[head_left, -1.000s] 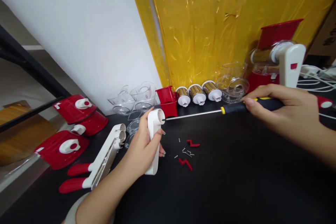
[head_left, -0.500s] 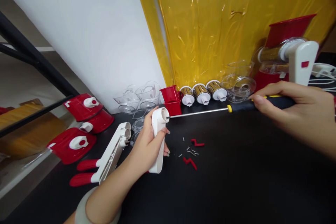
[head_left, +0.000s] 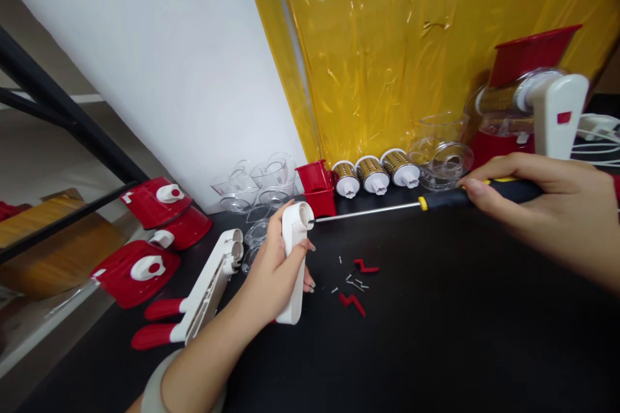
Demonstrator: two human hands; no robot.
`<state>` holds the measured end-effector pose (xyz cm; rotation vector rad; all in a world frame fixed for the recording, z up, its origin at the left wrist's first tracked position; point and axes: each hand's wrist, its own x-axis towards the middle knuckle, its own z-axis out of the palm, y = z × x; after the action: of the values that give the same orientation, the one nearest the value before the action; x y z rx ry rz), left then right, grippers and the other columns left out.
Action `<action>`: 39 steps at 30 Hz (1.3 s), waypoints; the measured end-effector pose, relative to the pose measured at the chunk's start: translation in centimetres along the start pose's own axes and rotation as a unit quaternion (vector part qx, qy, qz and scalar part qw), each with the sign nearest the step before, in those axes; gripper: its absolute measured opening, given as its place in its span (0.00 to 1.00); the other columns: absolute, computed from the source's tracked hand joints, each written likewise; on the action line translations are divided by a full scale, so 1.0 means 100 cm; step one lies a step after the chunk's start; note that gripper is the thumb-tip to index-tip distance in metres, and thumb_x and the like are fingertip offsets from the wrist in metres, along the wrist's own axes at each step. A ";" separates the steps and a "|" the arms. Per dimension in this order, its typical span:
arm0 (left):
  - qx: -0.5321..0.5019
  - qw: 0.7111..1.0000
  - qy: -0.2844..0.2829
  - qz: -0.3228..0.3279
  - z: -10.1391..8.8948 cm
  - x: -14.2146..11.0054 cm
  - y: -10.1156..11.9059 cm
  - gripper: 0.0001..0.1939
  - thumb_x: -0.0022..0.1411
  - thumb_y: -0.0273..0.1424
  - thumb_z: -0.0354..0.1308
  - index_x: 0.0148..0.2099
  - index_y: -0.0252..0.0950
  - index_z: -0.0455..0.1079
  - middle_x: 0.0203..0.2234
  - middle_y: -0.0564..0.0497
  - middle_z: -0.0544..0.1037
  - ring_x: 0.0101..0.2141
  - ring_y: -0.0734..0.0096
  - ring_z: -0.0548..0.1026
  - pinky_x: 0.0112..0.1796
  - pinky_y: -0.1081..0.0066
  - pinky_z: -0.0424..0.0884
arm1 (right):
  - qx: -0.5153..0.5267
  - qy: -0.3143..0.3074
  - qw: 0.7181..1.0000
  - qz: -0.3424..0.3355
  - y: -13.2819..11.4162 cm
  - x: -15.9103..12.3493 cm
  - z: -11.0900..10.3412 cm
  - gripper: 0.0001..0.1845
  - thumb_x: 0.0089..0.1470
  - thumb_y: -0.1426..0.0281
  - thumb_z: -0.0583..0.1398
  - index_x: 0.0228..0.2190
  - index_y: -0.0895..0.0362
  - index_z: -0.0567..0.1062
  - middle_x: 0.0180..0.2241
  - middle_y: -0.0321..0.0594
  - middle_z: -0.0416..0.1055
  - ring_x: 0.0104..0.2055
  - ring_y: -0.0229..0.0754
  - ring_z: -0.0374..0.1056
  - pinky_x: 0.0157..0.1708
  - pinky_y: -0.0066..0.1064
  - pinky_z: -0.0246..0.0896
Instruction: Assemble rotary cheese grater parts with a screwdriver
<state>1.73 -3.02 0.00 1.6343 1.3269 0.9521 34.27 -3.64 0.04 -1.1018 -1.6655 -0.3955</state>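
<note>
My left hand (head_left: 277,264) is wrapped round a white plastic crank handle (head_left: 293,297) with a round socket at its top end, holding it above the black table. In my right hand (head_left: 557,206) is a long screwdriver (head_left: 368,213) with a black and yellow grip. Its shaft runs left, and the tip is at the socket end of the handle; whether it sits on a screw is too small to tell. On the table to the right of the handle lie several small screws (head_left: 356,284) and two red bent plastic pieces (head_left: 353,303).
Two similar white handles with red grips (head_left: 208,290) lie at left beside red bases (head_left: 138,271). Along the wall stand clear plastic hoppers (head_left: 271,174), red pushers (head_left: 317,184) and metal grater drums (head_left: 372,174). An assembled rotary grater (head_left: 562,110) stands at back right.
Both hands keep nearly the same hold and place. The view has shifted slightly, and the screwdriver tip stays at the handle's socket end.
</note>
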 end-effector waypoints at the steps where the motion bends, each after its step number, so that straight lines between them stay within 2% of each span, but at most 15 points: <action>1: 0.000 1.000 0.000 0.000 0.000 0.000 0.000 0.33 0.64 0.34 0.51 0.67 0.50 0.41 0.38 0.51 0.71 0.18 0.75 0.73 0.20 0.68 0.75 | 0.001 0.000 1.000 0.001 0.000 0.000 0.000 0.12 0.56 0.60 0.59 0.26 0.53 0.73 0.24 0.37 0.76 0.26 0.39 0.72 0.27 0.28 0.64; 5: 0.003 1.000 0.000 -0.001 0.000 0.000 0.001 0.32 0.64 0.34 0.51 0.66 0.50 0.41 0.38 0.52 0.71 0.18 0.75 0.73 0.19 0.69 0.75 | -0.003 0.002 1.000 0.001 -0.001 0.000 0.000 0.11 0.56 0.60 0.60 0.27 0.53 0.73 0.24 0.37 0.76 0.26 0.39 0.72 0.27 0.29 0.65; 16: 0.015 1.000 0.000 -0.014 0.001 0.000 0.002 0.33 0.64 0.34 0.51 0.66 0.48 0.42 0.35 0.52 0.72 0.18 0.74 0.73 0.20 0.68 0.75 | 0.009 0.010 0.999 -0.052 0.001 0.004 0.000 0.10 0.55 0.62 0.60 0.26 0.53 0.74 0.24 0.34 0.76 0.25 0.37 0.72 0.26 0.26 0.65; 21: 0.006 1.000 -0.003 -0.021 0.000 0.001 0.003 0.34 0.63 0.35 0.52 0.67 0.48 0.42 0.36 0.52 0.72 0.17 0.75 0.73 0.20 0.68 0.76 | 0.029 -0.001 0.999 -0.046 0.003 0.002 0.000 0.10 0.53 0.59 0.62 0.28 0.53 0.75 0.26 0.36 0.76 0.26 0.38 0.72 0.27 0.28 0.66; 28: -0.027 0.998 -0.019 -0.049 -0.002 0.002 0.005 0.34 0.62 0.33 0.52 0.66 0.50 0.41 0.35 0.54 0.72 0.17 0.76 0.72 0.19 0.68 0.75 | 0.062 -0.010 0.997 0.044 0.000 0.000 -0.001 0.13 0.47 0.58 0.66 0.31 0.52 0.75 0.32 0.36 0.76 0.33 0.41 0.74 0.36 0.32 0.69; 32: -0.030 0.998 -0.023 -0.051 -0.003 0.003 0.005 0.34 0.62 0.33 0.52 0.65 0.49 0.42 0.35 0.54 0.72 0.16 0.75 0.72 0.19 0.68 0.75 | 0.091 -0.030 0.992 0.083 0.002 0.002 -0.001 0.17 0.45 0.55 0.67 0.33 0.52 0.75 0.35 0.38 0.76 0.36 0.43 0.74 0.38 0.34 0.69; 34: -0.028 0.998 -0.021 -0.055 -0.003 0.004 0.004 0.33 0.61 0.33 0.53 0.65 0.49 0.43 0.34 0.54 0.71 0.16 0.75 0.72 0.19 0.68 0.75 | 0.135 -0.065 0.983 0.110 0.004 0.003 0.000 0.17 0.48 0.54 0.65 0.33 0.53 0.75 0.33 0.39 0.76 0.32 0.42 0.74 0.34 0.33 0.69; 36: -0.024 0.998 -0.025 -0.055 -0.002 0.004 0.003 0.32 0.61 0.32 0.53 0.64 0.50 0.44 0.34 0.54 0.71 0.17 0.75 0.72 0.19 0.68 0.75 | 0.193 -0.105 0.963 0.158 0.005 0.004 0.002 0.19 0.53 0.51 0.60 0.35 0.54 0.75 0.28 0.38 0.75 0.24 0.40 0.71 0.27 0.32 0.67; 39: -0.014 0.998 -0.042 -0.052 0.000 0.003 0.002 0.30 0.62 0.32 0.52 0.62 0.50 0.45 0.33 0.55 0.71 0.17 0.74 0.73 0.19 0.68 0.75 | 0.229 -0.138 0.937 0.224 0.005 0.005 0.002 0.26 0.57 0.46 0.52 0.34 0.56 0.74 0.18 0.36 0.69 0.14 0.38 0.64 0.16 0.30 0.58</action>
<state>1.85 -2.74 0.21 1.5525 1.3215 0.8270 34.51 -2.98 0.28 -1.1650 -1.5681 0.4423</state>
